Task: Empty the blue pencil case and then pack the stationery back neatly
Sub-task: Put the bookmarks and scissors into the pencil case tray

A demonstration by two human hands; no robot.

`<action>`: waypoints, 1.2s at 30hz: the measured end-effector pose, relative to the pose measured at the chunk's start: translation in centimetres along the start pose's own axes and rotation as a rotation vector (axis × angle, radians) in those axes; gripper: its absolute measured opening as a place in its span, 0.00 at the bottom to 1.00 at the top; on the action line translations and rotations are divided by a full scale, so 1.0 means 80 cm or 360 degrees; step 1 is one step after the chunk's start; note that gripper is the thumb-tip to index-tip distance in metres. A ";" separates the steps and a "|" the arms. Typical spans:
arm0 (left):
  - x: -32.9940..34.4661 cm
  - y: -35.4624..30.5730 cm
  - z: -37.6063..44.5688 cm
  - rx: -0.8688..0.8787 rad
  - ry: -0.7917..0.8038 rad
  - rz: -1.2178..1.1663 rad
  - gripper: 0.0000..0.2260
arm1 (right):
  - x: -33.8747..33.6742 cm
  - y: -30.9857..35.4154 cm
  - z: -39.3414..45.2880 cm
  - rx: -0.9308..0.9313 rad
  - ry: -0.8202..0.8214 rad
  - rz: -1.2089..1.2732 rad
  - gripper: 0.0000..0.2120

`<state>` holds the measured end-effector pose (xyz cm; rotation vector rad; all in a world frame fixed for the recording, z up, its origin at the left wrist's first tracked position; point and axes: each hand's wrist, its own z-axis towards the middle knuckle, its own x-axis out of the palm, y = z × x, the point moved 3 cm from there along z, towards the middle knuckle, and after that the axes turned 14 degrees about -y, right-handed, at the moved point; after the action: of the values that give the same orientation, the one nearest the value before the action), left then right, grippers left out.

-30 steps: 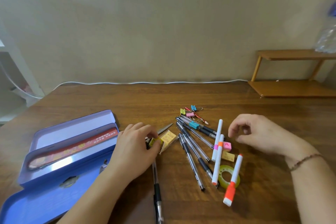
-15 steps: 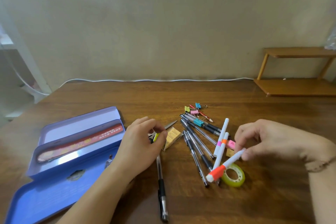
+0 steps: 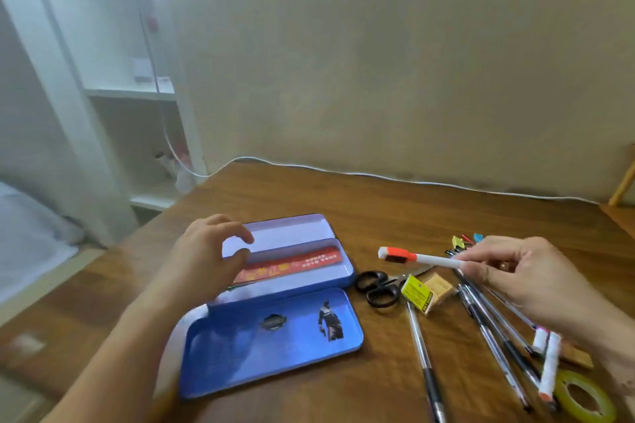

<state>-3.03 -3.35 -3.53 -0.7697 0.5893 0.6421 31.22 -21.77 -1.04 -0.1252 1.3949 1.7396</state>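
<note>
The blue pencil case lies open near the table's left edge, a red ruler in its tray, bare wood behind it. The left hand, fingers loosely curled and empty, now hovers over the tray, having left the scissors. The right hand has lifted the orange-capped marker, pinched in its fingertips, above the scattered pens.
</note>
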 end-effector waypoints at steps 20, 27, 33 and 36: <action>0.014 0.070 -0.024 -0.0478 -0.0009 -0.0500 0.08 | 0.260 0.096 0.068 -0.0528 -0.0049 -0.0187 0.05; 0.017 0.070 -0.023 -0.0476 -0.0056 -0.0490 0.09 | 0.270 0.095 0.069 -0.0473 0.0008 -0.0318 0.05; 0.018 0.070 -0.023 -0.0481 -0.0069 -0.0498 0.08 | 0.280 0.107 0.064 -0.0749 0.0001 -0.0690 0.07; 0.019 0.071 -0.023 -0.0479 -0.0078 -0.0484 0.08 | 0.284 0.104 0.069 -0.0620 0.0061 -0.0683 0.06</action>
<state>-6.45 -1.17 -8.12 -1.0981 0.3233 0.4706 14.10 -4.41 -5.64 -0.6263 0.9500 1.6220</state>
